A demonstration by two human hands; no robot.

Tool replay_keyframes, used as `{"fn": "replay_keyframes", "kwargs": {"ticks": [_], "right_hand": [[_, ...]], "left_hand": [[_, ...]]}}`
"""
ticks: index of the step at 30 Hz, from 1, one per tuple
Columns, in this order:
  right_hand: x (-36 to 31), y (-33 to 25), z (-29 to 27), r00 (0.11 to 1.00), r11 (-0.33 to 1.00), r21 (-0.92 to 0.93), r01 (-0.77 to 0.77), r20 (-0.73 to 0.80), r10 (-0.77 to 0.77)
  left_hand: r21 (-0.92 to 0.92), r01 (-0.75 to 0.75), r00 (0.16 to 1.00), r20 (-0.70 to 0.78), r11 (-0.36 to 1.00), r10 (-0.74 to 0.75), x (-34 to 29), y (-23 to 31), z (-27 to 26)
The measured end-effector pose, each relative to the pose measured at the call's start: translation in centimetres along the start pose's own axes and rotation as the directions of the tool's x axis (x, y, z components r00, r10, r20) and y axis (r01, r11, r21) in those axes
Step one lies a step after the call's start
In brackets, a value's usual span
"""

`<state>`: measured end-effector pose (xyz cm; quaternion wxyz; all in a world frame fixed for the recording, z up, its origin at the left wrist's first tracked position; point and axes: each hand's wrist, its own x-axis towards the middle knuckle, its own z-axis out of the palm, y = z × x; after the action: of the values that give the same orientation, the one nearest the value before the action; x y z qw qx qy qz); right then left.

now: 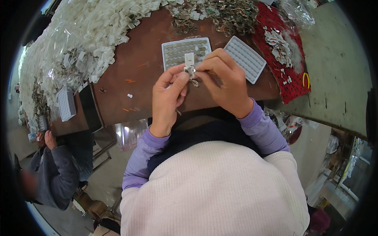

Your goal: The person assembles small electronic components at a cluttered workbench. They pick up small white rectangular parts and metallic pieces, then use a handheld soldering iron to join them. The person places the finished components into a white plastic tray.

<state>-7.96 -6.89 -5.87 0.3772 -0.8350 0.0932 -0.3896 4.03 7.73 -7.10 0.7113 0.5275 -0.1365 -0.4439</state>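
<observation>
Brown tabletop spreads out beyond my hands, heaped with small parts, with a grey floor below its near edge. My left hand is pinched narrow, thumb and fingers holding a white plastic piece upright. My right hand meets it from the other side, thumb and forefinger drawn close together at the piece's right edge; I cannot tell whether they grip it or only touch it. Just below my left fingertips hangs a short, twisted strand.

Directly beyond both hands, partly covered by the piece, lies a white tray with rows of round grey discs. Beyond my right hand, slightly to its right, a second tray sits at an angle, its rows of hollows showing. Left of my left hand are orange scraps and a small white part.

Further out, ahead of my right hand, is a tangled, stringy heap. To that hand's right, a red patterned cloth bears loose white pieces and a yellow-handled tool. Far ahead and left of my left hand rises a great pile of white plastic parts. Well to its left, another person in grey sits at the table.
</observation>
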Motion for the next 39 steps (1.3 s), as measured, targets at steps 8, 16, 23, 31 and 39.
{"fn": "replay_keyframes", "kwargs": {"ticks": [8, 16, 23, 31, 39], "right_hand": [[-1.3, -1.7, -2.4, 1.0, 1.0, -0.019, -0.021, 0.008, 0.021], [-0.9, -0.1, -1.9, 0.996, 0.995, 0.043, 0.085, -0.022, -0.084], [1.9, 5.5, 0.4, 0.999, 0.944, -0.328, 0.039, 0.017, -0.035], [0.6, 2.4, -0.5, 1.0, 1.0, -0.021, -0.022, 0.019, 0.022], [-2.2, 0.3, -3.1, 0.994, 0.991, 0.128, -0.027, -0.099, 0.04]], "left_hand": [[0.259, -0.128, 0.989, 0.1, 0.957, 0.105, -1.3, -0.2, 2.3], [0.14, -0.05, 0.995, 0.087, 0.989, 0.038, -0.5, 0.0, 1.6], [0.002, 0.046, 0.999, -0.016, 0.999, -0.045, 0.7, 0.6, -0.4], [0.13, 0.004, 1.0, 0.018, 0.991, -0.007, 0.3, 0.7, 0.7], [0.268, -0.048, 0.989, 0.151, 0.962, 0.007, -0.8, 0.2, 3.7]]}}
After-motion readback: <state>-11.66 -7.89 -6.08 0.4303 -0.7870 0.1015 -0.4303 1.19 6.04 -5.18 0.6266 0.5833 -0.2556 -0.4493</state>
